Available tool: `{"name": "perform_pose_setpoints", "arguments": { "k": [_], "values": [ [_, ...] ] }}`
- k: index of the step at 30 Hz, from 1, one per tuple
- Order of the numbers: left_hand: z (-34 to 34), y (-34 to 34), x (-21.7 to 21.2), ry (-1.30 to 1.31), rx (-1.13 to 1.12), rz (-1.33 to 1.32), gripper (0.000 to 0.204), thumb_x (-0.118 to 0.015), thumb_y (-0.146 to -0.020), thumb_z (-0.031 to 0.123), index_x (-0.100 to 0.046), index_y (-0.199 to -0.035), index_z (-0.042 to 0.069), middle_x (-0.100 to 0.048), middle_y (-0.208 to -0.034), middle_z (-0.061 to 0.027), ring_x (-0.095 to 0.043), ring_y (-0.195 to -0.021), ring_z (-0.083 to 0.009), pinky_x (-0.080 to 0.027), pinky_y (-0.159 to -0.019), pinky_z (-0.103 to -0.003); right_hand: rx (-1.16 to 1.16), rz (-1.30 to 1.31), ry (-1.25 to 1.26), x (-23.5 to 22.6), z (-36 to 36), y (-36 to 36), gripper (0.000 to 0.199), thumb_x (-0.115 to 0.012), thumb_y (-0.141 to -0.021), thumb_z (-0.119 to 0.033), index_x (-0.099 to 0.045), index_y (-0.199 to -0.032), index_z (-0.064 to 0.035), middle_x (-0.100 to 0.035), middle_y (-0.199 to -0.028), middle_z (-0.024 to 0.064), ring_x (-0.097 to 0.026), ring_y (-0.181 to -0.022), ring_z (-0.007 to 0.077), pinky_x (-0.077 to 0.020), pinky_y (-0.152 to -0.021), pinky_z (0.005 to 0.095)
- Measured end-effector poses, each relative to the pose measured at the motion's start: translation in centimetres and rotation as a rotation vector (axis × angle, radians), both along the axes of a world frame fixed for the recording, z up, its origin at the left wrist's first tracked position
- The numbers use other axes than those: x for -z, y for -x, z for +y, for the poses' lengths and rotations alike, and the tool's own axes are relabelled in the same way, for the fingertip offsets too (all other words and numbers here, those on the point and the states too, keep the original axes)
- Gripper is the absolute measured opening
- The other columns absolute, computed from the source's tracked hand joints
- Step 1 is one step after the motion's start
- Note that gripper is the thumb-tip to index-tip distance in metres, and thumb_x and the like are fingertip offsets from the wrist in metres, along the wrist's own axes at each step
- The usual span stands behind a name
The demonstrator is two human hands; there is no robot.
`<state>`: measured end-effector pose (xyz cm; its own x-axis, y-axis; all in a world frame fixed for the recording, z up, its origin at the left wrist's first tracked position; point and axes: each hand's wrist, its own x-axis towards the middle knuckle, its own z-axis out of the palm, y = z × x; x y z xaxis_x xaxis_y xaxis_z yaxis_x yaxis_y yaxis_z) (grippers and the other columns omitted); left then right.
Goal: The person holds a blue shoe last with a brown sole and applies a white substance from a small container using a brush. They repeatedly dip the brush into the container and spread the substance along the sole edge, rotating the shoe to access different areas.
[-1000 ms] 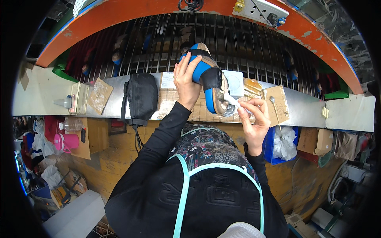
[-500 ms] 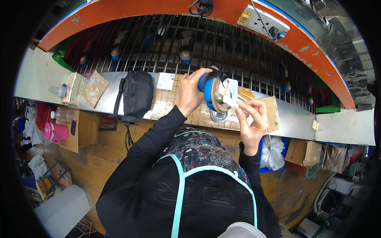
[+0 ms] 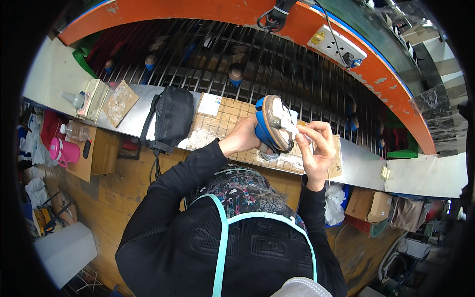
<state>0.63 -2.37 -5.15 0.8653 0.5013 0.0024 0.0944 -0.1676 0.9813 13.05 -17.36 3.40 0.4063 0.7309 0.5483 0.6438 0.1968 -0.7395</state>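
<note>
below the counter's (image 3: 363,168) near edge, to the right, sits crumpled clear plastic (image 3: 334,204). above that edge, the left hand (image 3: 241,137) grasps a blue shoe (image 3: 263,129), fingers partly hidden, its underside turned toward the right hand (image 3: 317,151), which pinches something small and white (image 3: 296,130) there, too small to identify. behind, taped cardboard (image 3: 222,121) covers the counter's middle, a black bag (image 3: 173,116) to its left. past the far edge run metal rods (image 3: 213,54), then an orange beam (image 3: 198,11).
</note>
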Motion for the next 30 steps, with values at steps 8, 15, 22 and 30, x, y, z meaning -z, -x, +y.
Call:
{"name": "perform_pose_setpoints", "arguments": {
  "k": [8, 15, 22, 30],
  "values": [
    [-0.2, 0.8, -1.7, 0.354, 0.343, 0.033, 0.065, -0.088, -0.052, -0.002, -0.061, -0.111, -0.001, -0.07, -0.102, -0.0107, -0.066, -0.095, -0.0194, -0.053, -0.087, -0.033, -0.059, 0.042, 0.028, -0.1, 0.3, -0.7, 0.018, -0.072, -0.079, 0.001, -0.071, -0.096, 0.0002, -0.056, -0.094, 0.0062, -0.053, -0.083, 0.0127, -0.0421, -0.068, 0.0225],
    [-0.2, 1.6, -3.3, 0.532, 0.437, 0.114, 0.071, -0.088, -0.051, -0.004, -0.06, -0.116, -0.002, -0.069, -0.106, -0.014, -0.067, -0.096, -0.0222, -0.053, -0.086, -0.033, -0.094, 0.058, 0.03, 0.2, 0.3, -1.0, 0.018, -0.072, -0.078, 0.001, -0.071, -0.096, 0.0, -0.056, -0.095, 0.0067, -0.053, -0.084, 0.0137, -0.0424, -0.07, 0.0236],
    [-0.4, 1.4, -3.3, 0.616, 0.528, 0.187, 0.069, -0.088, -0.053, -0.003, -0.06, -0.116, -0.003, -0.068, -0.107, -0.0158, -0.066, -0.099, -0.0239, -0.053, -0.087, -0.034, -0.106, -0.012, 0.003, -0.1, 0.2, -1.8, 0.018, -0.075, -0.077, 0.0, -0.073, -0.095, -0.0018, -0.057, -0.091, 0.0062, -0.056, -0.071, 0.0094, -0.0446, -0.059, 0.0203],
    [-0.7, 1.2, -3.5, 0.771, 0.664, 0.236, 0.067, -0.086, -0.056, -0.006, -0.059, -0.118, -0.002, -0.067, -0.11, -0.0152, -0.065, -0.101, -0.0239, -0.053, -0.089, -0.034, -0.211, -0.142, 0.047, -1.4, 0.0, -4.4, 0.018, -0.075, -0.076, -0.003, -0.073, -0.093, -0.0017, -0.057, -0.093, 0.0075, -0.056, -0.078, 0.0129, -0.0454, -0.065, 0.0236]
  ]
}}
